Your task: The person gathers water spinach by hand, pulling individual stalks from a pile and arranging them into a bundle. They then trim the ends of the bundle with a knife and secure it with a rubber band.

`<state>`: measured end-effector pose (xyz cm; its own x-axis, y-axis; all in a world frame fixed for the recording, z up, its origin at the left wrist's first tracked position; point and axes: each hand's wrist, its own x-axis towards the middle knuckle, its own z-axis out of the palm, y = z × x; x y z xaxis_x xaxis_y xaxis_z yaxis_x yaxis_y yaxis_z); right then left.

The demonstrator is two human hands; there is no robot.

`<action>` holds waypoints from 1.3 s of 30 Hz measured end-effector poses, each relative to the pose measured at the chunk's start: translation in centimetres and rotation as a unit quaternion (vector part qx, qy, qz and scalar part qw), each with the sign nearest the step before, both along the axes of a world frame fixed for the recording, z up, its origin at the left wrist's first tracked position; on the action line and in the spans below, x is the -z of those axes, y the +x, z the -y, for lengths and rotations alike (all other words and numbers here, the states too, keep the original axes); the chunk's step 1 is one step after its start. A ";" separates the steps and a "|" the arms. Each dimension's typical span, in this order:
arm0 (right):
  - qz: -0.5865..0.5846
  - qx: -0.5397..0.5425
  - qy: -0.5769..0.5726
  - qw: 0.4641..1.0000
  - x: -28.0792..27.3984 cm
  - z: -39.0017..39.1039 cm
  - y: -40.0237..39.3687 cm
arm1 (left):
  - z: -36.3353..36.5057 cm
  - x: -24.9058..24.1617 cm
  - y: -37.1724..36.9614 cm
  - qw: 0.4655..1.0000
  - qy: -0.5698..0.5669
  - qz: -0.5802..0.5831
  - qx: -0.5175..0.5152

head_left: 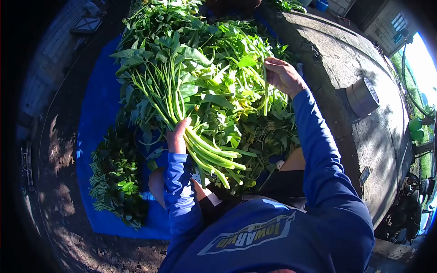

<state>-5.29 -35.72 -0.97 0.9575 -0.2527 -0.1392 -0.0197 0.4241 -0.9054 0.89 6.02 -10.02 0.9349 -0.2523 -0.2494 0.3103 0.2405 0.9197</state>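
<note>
My left hand [177, 134] is closed round a thick bunch of long green stems [200, 148], whose cut ends point down and right and whose leaves fan out up and left. Farther right, my right hand [283, 77] pinches a thin green stalk [266, 93] that hangs down from the fingers. Beyond and between both hands lies a large heap of leafy greens [223, 43], bright in the sun. It rests on a blue sheet [98, 100].
A second pile of darker leaves [120, 182] lies on the sheet at the lower left. Along the right side runs a concrete slab [337, 50] with a grey cylinder [363, 97] on it. A blue container [321, 5] stands at the top right.
</note>
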 end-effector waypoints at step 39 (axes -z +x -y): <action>-0.014 -0.032 -0.486 0.873 -7.9 -17.6 -15.5 | 4.9 -18.7 1.4 0.796 0.400 0.453 0.039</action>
<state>-20.80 -18.09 6.90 0.9735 -0.2109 0.0881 -0.0428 -0.5468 -0.8362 2.32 1.12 8.69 0.8113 -0.4180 0.4087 -0.5827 -0.5216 0.6233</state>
